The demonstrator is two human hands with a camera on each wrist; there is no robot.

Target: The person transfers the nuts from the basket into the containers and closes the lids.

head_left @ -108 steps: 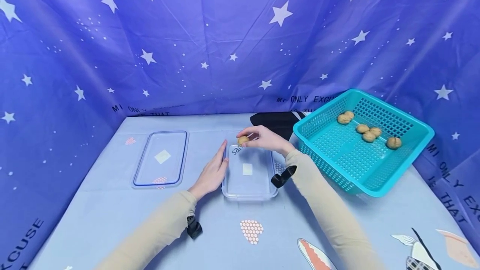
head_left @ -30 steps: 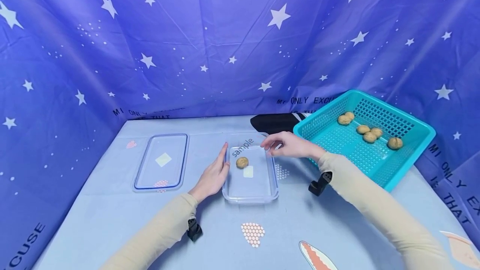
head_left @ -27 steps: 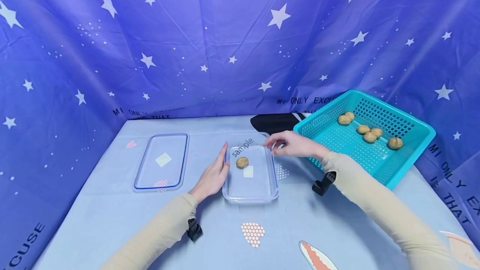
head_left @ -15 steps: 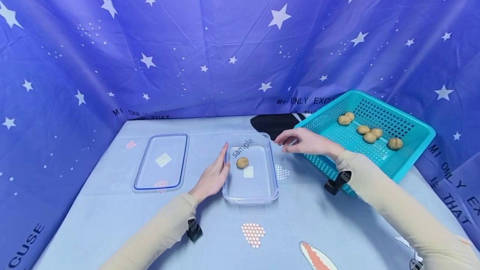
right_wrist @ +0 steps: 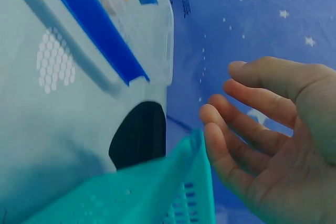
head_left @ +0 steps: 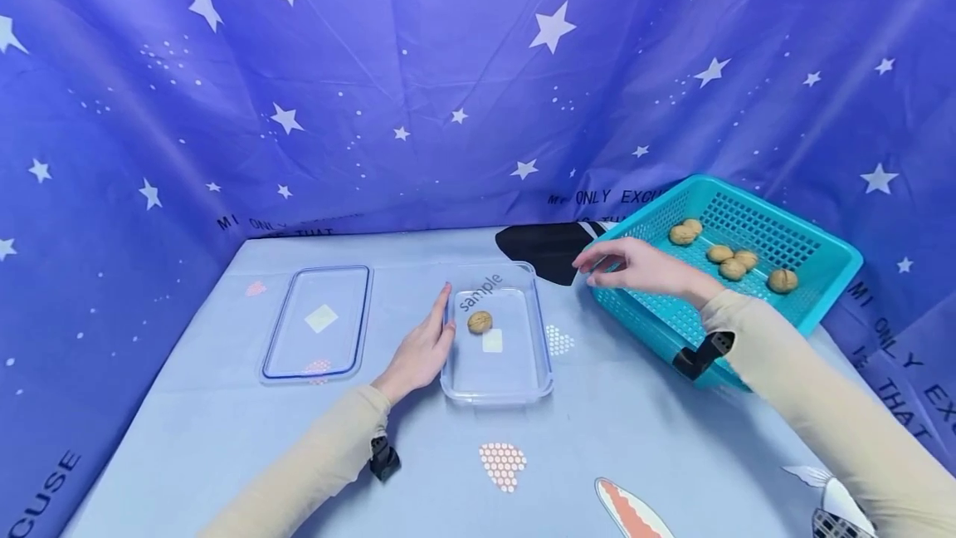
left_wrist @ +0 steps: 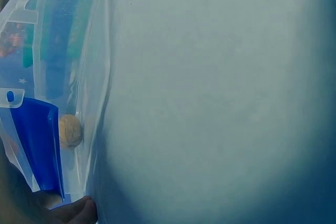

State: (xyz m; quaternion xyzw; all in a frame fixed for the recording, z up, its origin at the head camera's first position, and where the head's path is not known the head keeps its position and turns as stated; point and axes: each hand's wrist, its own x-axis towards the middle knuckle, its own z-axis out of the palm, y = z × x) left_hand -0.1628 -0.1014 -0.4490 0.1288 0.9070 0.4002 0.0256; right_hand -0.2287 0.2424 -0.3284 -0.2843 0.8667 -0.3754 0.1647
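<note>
A clear plastic food container (head_left: pixel 496 376) stands in mid-table, with one walnut (head_left: pixel 480 322) lying inside it. Against the container's left side rests my left hand (head_left: pixel 420 353), its fingers straight. In the left wrist view the walnut (left_wrist: pixel 70 131) shows through the wall beside a blue clip (left_wrist: pixel 42 145). My right hand (head_left: pixel 644 266) hovers over the left rim of a turquoise basket (head_left: pixel 642 330), holding nothing. Its fingers are loosely bent and apart from the thumb, as the right wrist view shows the hand (right_wrist: pixel 273 135). Several walnuts (head_left: pixel 733 269) lie in the basket.
A clear lid with a blue seal (head_left: pixel 317 322) lies flat on the table, left of the container. Behind the table hangs a purple-blue curtain (head_left: pixel 418 90) with white stars. The tablecloth (head_left: pixel 448 463) is light blue with printed shapes.
My right hand let go of the walnut, which now lies in the container. Since then that hand has moved right to the basket's rim. My left hand has stayed at the container's side.
</note>
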